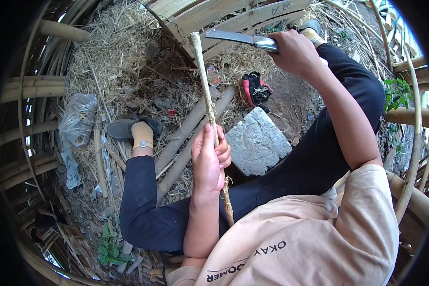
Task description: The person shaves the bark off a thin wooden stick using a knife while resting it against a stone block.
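My left hand (208, 159) is closed around a long wooden stick (201, 66), which stands up slanting away from me. Above the fist the stick is pale and peeled, with a ragged patch just over my fingers. Its lower end, by my lap, is browner with shreds hanging off. Farther out on the right, my right hand (298, 55) grips a knife (231, 36) by its handle. The blade points left toward the stick's upper end and stays apart from it. Part of the knife handle is hidden in my fist.
A pale stone block (257, 140) lies between my legs, with a red and black glove (256, 89) beyond it. A slatted wooden crate (214, 24) stands at the far side. Bamboo poles (190, 126), straw and a clear plastic bag (79, 117) lie on the left.
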{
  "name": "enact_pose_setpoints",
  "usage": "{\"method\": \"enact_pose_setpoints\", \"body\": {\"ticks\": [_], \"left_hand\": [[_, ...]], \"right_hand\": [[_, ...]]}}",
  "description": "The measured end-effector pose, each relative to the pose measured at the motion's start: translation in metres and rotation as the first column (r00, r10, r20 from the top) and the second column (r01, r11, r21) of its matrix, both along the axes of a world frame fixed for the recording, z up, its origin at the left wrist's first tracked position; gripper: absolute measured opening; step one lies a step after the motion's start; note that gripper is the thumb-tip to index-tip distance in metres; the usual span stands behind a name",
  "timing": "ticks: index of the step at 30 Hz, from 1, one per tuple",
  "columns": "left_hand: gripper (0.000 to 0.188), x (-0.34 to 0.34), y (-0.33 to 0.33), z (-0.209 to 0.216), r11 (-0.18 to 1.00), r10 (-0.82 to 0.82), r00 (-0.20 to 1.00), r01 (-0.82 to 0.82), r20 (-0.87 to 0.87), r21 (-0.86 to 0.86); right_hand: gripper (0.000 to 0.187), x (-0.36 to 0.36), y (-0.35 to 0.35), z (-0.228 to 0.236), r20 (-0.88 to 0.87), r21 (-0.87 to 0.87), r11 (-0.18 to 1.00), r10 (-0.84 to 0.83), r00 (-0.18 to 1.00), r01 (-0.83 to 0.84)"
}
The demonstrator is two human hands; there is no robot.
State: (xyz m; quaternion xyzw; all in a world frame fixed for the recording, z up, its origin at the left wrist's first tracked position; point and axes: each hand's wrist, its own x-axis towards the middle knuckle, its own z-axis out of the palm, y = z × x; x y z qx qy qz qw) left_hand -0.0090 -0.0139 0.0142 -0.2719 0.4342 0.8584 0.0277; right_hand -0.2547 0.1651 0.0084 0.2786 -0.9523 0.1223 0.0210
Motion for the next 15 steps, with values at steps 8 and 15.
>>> {"method": "enact_pose_setpoints", "body": {"ticks": [8,15], "left_hand": [[0.032,-0.0001,0.0,-0.0011,1.0,-0.002,1.0,0.002,-0.007,0.008],[0.032,-0.0012,0.0029,-0.0002,1.0,-0.02,1.0,0.02,0.0,-0.004]], "right_hand": [[0.021,0.0042,-0.0011,0.0031,-0.049,0.01,0.998,0.059,0.997,-0.058],[0.025,-0.0015,0.0047,0.0067,-0.073,-0.092,0.996,-0.013,0.997,0.007]]}}
